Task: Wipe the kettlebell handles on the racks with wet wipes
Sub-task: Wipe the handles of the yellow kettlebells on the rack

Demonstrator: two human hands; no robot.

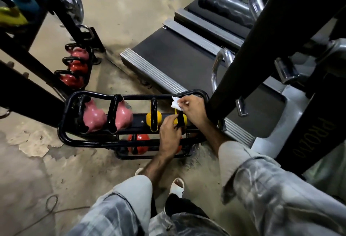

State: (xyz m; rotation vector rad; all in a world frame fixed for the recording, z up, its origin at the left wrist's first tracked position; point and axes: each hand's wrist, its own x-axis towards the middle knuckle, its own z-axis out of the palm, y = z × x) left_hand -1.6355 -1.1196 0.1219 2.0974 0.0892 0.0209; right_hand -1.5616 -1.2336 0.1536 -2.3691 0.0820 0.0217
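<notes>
Kettlebell handle (180, 121) betw. L fingers (173, 119), wipe (175, 103) in R hand (192, 109).

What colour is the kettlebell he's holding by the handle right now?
Yellow kettlebell with a black handle, seen in the head view.

At the frame's centre, the right hand (193, 109) pinches a white wet wipe (176, 103) above the black rack (97, 141). The left hand (169, 133) grips the black handle (180, 121) of the rightmost yellow kettlebell (184, 118). Left of it sit another yellow kettlebell (149, 118) and two pink kettlebells (93, 118). A treadmill (183, 56) fills the upper right.
</notes>
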